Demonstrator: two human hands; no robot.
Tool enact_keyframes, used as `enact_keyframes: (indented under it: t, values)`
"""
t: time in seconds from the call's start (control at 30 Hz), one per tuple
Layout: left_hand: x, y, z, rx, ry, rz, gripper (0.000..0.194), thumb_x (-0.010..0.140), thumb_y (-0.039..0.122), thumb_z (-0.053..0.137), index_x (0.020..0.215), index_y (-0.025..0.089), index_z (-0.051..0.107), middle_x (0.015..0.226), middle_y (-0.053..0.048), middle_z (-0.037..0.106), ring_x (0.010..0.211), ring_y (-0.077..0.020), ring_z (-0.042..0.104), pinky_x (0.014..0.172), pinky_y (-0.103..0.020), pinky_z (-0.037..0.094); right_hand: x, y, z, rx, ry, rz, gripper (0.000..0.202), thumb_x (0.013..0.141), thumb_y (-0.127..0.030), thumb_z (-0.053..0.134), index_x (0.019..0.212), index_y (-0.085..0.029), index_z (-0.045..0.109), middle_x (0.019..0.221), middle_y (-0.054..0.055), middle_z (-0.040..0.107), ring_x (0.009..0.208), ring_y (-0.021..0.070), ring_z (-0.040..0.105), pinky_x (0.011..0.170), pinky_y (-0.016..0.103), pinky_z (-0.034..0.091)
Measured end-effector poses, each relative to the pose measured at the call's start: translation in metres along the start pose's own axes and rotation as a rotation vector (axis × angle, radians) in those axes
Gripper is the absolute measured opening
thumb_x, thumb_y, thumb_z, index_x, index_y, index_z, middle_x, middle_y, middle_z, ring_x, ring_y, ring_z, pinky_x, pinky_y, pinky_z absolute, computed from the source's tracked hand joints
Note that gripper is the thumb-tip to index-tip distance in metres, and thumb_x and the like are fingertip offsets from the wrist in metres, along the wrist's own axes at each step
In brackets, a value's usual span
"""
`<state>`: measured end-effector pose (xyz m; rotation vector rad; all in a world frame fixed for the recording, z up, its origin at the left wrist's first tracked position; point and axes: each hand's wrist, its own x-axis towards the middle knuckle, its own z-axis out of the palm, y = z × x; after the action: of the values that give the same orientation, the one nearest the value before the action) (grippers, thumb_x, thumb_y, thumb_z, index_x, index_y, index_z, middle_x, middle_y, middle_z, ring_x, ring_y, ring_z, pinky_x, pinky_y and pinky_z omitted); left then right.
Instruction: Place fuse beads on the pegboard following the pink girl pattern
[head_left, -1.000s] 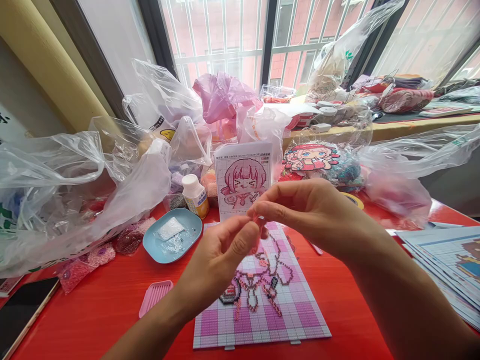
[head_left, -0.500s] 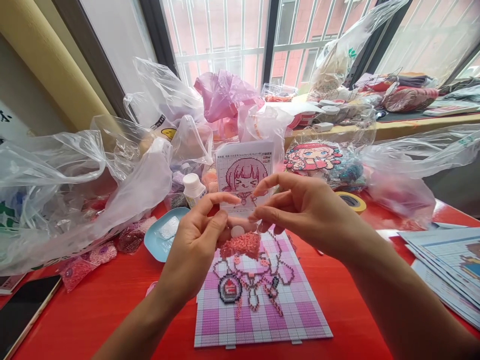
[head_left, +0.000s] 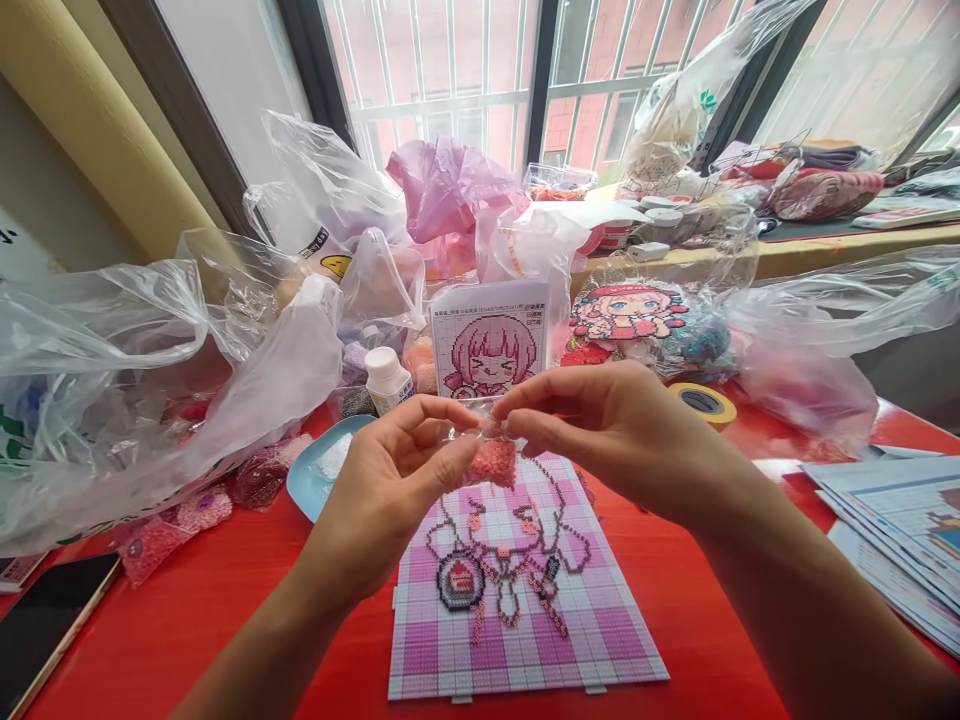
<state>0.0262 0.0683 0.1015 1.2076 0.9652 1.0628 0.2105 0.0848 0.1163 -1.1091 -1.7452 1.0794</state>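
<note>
A small clear plastic bag of coral-pink beads (head_left: 493, 462) hangs between my hands, gripped near its top. My left hand (head_left: 409, 475) pinches the bag's left side between thumb and fingers. On the other side, the thumb and index finger of my right hand (head_left: 600, 425) close on its upper edge. Below the bag lies a pink-and-white checked pegboard (head_left: 525, 655), with a figure outlined in dark and pink beads on it. A round dark-rimmed bead motif (head_left: 460, 580) sits at its left. Behind my fingers stands a printed pattern sheet (head_left: 491, 345), its lower part hidden.
Left of the pegboard are a blue dish (head_left: 304, 480), a white bottle (head_left: 388, 378) and a phone (head_left: 56, 625). Yellow tape (head_left: 703, 404) and paper sheets (head_left: 892, 500) lie to the right. Plastic bags (head_left: 262, 370) crowd the back, beside a finished bead figure (head_left: 628, 312).
My left hand has shifted right and my right hand slightly left, so they are closer together. The bag's top is bunched between my fingers, and the beads hang a little higher.
</note>
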Motion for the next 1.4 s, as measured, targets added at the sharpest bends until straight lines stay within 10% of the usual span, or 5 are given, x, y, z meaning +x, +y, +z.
enact_keyframes:
  t: [0.27, 0.6, 0.9, 1.1, 1.4]
  values:
    - [0.002, 0.003, -0.002, -0.034, 0.015, -0.005, 0.051, 0.082, 0.026, 0.069, 0.127, 0.025, 0.045, 0.08, -0.001, 0.074, 0.074, -0.0132, 0.07, 0.075, -0.026, 0.056, 0.001, 0.005, 0.005, 0.118, 0.028, 0.017, 0.025, 0.07, -0.027, 0.074, 0.09, -0.016, 0.063, 0.077, 0.002, 0.066, 0.067, 0.014, 0.064, 0.057, 0.026, 0.053]
    - [0.006, 0.0, -0.006, 0.11, 0.058, -0.005, 0.014, 0.073, 0.028, 0.075, 0.076, 0.016, 0.07, 0.076, -0.003, 0.075, 0.072, -0.0141, 0.069, 0.071, -0.024, 0.055, -0.001, 0.005, 0.006, 0.088, -0.03, 0.032, 0.023, 0.073, -0.034, 0.074, 0.084, -0.017, 0.065, 0.07, 0.004, 0.07, 0.067, 0.0171, 0.065, 0.056, 0.029, 0.051]
    - [0.031, 0.012, -0.079, 1.25, 0.497, -0.001, 0.016, 0.076, 0.035, 0.063, 0.074, 0.019, 0.065, 0.075, -0.008, 0.072, 0.072, -0.0279, 0.066, 0.063, -0.034, 0.045, 0.0, 0.005, 0.003, -0.12, 0.049, -0.005, 0.026, 0.076, -0.03, 0.069, 0.098, -0.017, 0.067, 0.082, 0.004, 0.07, 0.071, 0.0156, 0.064, 0.06, 0.029, 0.052]
    - [0.048, -0.009, -0.109, 1.548, 0.636, -0.031, 0.02, 0.08, 0.019, 0.046, 0.083, 0.011, 0.065, 0.082, -0.02, 0.068, 0.09, -0.0415, 0.062, 0.076, -0.048, 0.042, -0.001, 0.002, 0.007, -0.14, 0.002, 0.042, 0.026, 0.08, -0.03, 0.064, 0.102, -0.017, 0.065, 0.082, 0.004, 0.068, 0.069, 0.0146, 0.061, 0.058, 0.029, 0.051]
    - [0.067, -0.036, -0.136, 1.659, 0.608, -0.057, 0.029, 0.089, 0.027, 0.055, 0.114, 0.014, 0.056, 0.111, -0.01, 0.062, 0.098, -0.0233, 0.061, 0.084, -0.043, 0.05, 0.001, 0.002, 0.007, -0.162, 0.031, 0.027, 0.024, 0.081, -0.029, 0.062, 0.101, -0.016, 0.066, 0.077, 0.003, 0.067, 0.061, 0.0117, 0.059, 0.052, 0.024, 0.048]
